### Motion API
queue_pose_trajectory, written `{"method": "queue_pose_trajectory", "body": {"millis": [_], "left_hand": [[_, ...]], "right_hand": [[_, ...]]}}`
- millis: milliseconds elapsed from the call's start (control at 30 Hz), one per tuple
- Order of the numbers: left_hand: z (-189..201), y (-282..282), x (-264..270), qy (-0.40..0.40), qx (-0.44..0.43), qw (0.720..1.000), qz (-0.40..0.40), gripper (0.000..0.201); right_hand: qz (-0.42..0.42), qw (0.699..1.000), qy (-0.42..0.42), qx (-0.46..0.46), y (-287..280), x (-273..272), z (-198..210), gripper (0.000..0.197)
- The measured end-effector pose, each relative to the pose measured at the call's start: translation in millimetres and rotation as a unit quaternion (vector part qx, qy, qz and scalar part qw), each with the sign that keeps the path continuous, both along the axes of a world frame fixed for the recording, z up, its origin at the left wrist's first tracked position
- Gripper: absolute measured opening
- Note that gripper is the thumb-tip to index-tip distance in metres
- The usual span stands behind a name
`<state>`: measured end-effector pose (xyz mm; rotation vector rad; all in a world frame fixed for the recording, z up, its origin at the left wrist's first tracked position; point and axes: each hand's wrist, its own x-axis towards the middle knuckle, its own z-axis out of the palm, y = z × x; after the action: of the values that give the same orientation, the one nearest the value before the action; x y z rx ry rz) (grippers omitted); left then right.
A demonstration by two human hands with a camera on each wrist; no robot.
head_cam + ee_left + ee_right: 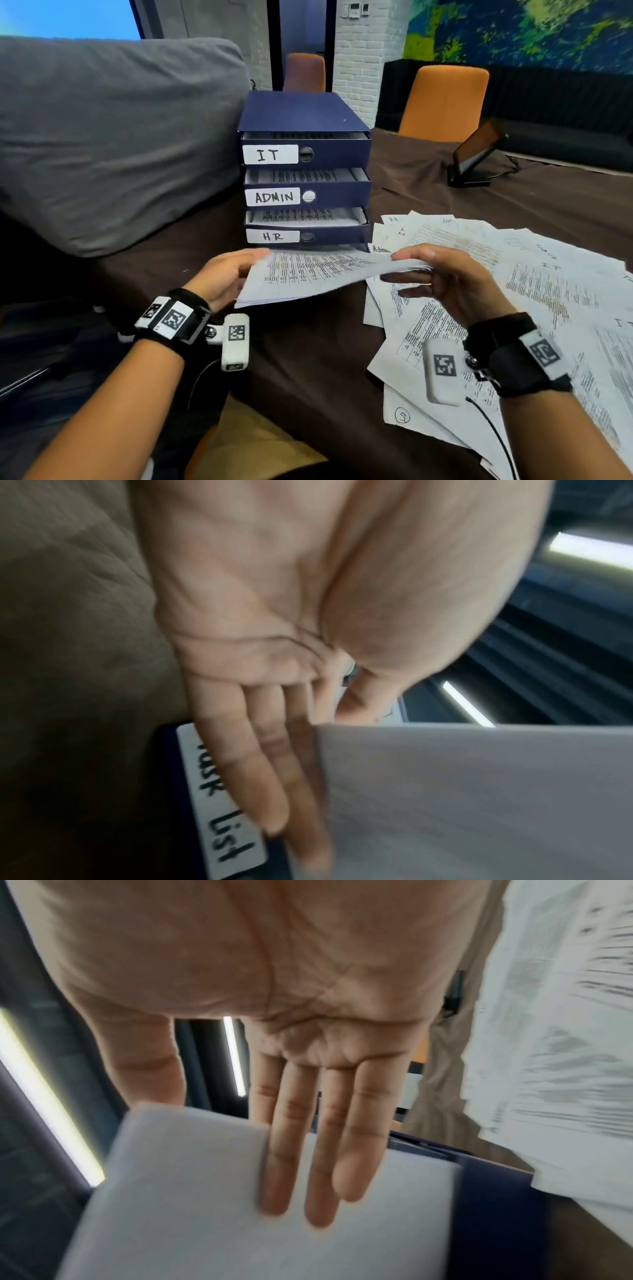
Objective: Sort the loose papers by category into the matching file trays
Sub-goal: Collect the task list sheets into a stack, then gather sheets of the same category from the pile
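Brown cloth, faintly creased, covers the worktop [308, 359]. Beyond the fingers stands the navy card file tray unit [305, 116], boxy and matte, its white labels reading IT, ADMIN and HR; the left wrist view shows a fourth label, "Task List", just past the left fingers [260, 764]. Each of the three upper trays already holds printed sheets. To the right of the right hand [455, 284] the loose papers [534, 301] lie fanned in a thin, slippery overlap, some with handwritten category words.

Between the hands is the thin stack of sheets [318, 274], flat and limp, sagging toward its near edge. The left hand [226, 277] holds its left edge, thumb on top and straight fingers beneath; the right hand pinches the right edge the same way, its fingers [298, 1164] flat against the blank underside.

The risks, as I judge them: the stack sits level with the lowest slot — a floppy leading edge could catch the tray lip and buckle. A loose hold could let sheets slide apart, and the right forearm could drag the fanned papers.
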<state>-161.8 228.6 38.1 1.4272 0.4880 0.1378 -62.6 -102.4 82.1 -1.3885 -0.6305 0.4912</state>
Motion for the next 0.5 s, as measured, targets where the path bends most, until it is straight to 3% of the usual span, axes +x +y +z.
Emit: {"method": "queue_pose_trajectory", "body": {"millis": [100, 200, 300, 500], "left_hand": [[-10, 3, 2, 0.038, -0.046, 0.998, 0.036, 0.026], [-10, 12, 1, 0.064, -0.029, 0.997, 0.044, 0.036], [-8, 17, 0, 0.073, -0.001, 0.996, 0.044, 0.042], [-11, 13, 10, 0.07, 0.105, 0.992, 0.02, 0.065]], "right_hand": [[-0.021, 0.997, 0.037, -0.057, 18, 8, -22, 0.085], [-0.037, 0.99, 0.038, -0.133, 37, 18, -39, 0.069], [-0.064, 0.974, -0.002, -0.219, 57, 29, -48, 0.047], [-0.171, 0.94, -0.132, -0.263, 81, 46, -49, 0.041]]}}
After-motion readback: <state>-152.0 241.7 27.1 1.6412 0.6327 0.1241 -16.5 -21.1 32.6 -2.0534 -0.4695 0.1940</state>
